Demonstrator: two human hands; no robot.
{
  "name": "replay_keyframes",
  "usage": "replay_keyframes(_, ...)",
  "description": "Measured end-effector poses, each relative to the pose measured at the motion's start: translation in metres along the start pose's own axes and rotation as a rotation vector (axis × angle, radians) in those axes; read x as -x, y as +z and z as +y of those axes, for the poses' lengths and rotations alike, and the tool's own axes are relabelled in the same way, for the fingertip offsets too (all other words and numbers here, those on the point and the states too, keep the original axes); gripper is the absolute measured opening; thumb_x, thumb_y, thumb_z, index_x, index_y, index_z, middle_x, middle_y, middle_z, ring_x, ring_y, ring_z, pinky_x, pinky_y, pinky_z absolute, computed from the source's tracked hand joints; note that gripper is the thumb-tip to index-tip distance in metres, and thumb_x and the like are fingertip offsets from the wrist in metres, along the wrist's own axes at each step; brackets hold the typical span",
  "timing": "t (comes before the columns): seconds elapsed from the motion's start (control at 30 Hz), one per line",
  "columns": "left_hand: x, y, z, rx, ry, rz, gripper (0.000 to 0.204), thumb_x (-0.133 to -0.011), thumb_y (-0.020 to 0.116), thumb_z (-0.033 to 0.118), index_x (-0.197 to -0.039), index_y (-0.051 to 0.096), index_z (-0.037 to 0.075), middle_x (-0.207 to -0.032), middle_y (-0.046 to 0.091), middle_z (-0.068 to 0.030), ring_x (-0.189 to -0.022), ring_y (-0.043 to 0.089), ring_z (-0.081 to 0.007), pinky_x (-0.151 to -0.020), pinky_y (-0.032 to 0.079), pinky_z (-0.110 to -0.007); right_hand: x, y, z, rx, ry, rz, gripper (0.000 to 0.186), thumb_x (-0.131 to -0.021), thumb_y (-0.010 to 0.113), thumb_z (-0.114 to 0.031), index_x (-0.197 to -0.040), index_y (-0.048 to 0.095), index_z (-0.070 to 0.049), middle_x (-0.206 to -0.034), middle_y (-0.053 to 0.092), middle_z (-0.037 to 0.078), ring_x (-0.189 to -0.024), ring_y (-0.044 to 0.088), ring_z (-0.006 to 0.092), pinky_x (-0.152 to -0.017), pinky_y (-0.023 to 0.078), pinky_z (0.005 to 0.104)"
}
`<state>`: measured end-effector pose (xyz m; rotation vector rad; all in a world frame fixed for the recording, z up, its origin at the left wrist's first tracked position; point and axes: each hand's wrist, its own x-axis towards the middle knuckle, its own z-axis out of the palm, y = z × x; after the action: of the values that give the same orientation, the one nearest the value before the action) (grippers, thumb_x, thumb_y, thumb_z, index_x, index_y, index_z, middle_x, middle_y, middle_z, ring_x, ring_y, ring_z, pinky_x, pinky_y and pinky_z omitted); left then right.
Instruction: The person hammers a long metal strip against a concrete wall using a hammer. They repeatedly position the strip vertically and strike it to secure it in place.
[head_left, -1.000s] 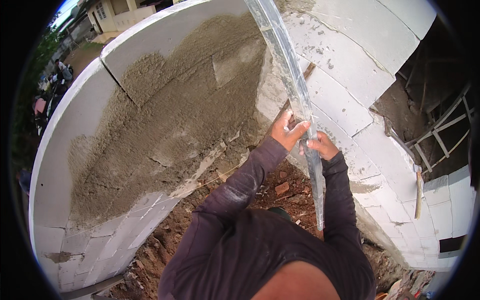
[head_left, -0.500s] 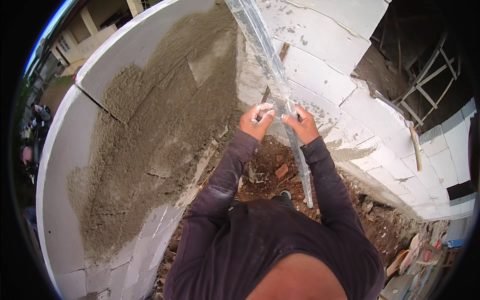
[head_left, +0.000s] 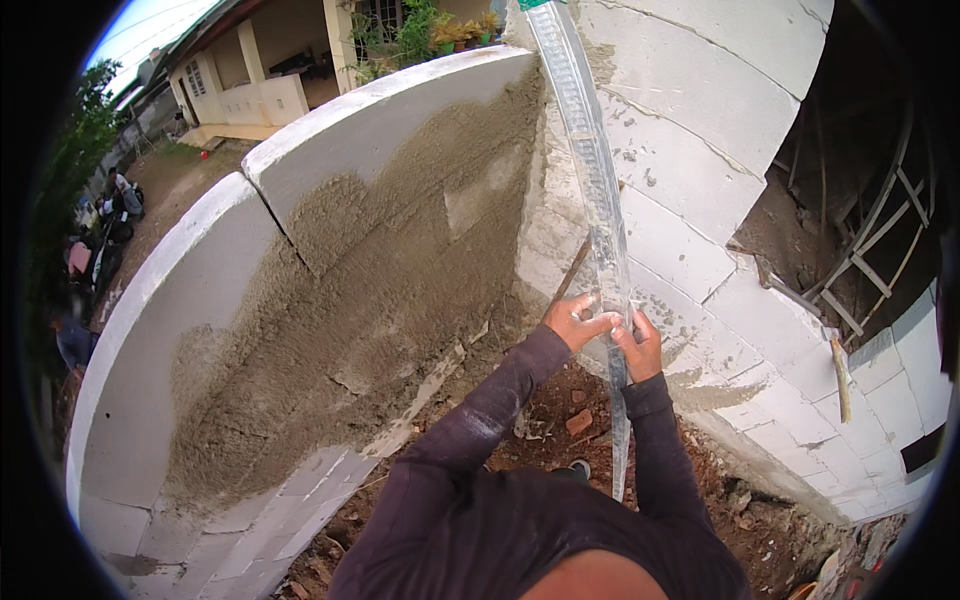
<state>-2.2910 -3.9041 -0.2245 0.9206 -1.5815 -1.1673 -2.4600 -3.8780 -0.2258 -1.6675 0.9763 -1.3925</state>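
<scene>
A long, narrow bundle wrapped in clear plastic [head_left: 582,130] runs upright in front of me, green at its top end and tapering down by my feet. Ridges show through the wrap in its upper part; what lies inside I cannot make out. My left hand [head_left: 578,322] pinches at its left side, thumb and fingertips drawn together on the plastic. Opposite, my right hand [head_left: 638,348] grips the right edge, its thumb pressed on the front. Behind my left hand a thin stick [head_left: 572,268] leans against the block wall.
At left stands a pale block wall [head_left: 215,225] with rough grey mortar [head_left: 330,320] over much of it. Another white block wall [head_left: 690,170] rises at right. Red soil with brick pieces [head_left: 579,422] lies underfoot. A wooden ladder-like frame [head_left: 865,265] stands far right.
The view has tilted up and left, showing more of the house and the bundle's green top. Both hands stay on the bundle; my left fingers have moved in closer to the right thumb.
</scene>
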Motion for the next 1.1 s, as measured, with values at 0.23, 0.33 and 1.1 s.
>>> replay_keyframes(0.23,-0.014,0.015,0.01,0.144,0.035,-0.06,0.037,-0.078,0.069,0.023,-0.107,0.059,0.002,-0.089,0.062,-0.0031,-0.077,0.055,-0.006,-0.067,0.045,-0.023,0.01,-0.008,-0.032,0.439,-0.393,0.216,0.038,-0.08,0.066,-0.015,-0.113,0.056,0.001,-0.115,0.051,0.014,-0.099,0.055,0.0233,-0.084,0.044,0.0327)
replay_keyframes(0.33,-0.018,0.026,0.012,0.06,0.03,-0.08,0.038,-0.076,0.072,0.025,-0.104,0.06,0.004,-0.074,0.054,0.0035,-0.063,0.044,-0.003,-0.056,0.039,-0.021,0.014,-0.011,-0.045,0.411,-0.412,0.266,0.022,-0.084,0.061,-0.011,-0.102,0.062,0.002,-0.11,0.056,0.014,-0.098,0.056,0.0236,-0.083,0.044,0.0324)
replay_keyframes(1.1,-0.019,0.044,0.045,-0.303,0.109,-0.006,0.05,-0.069,0.074,0.041,-0.088,0.057,-0.002,-0.067,0.06,-0.0127,-0.059,0.058,-0.0221,-0.055,0.045,-0.036,0.025,-0.033,-0.061,0.379,-0.306,0.387,0.018,-0.085,0.06,-0.015,-0.093,0.063,0.001,-0.102,0.056,0.011,-0.093,0.055,0.0207,-0.078,0.045,0.0301)
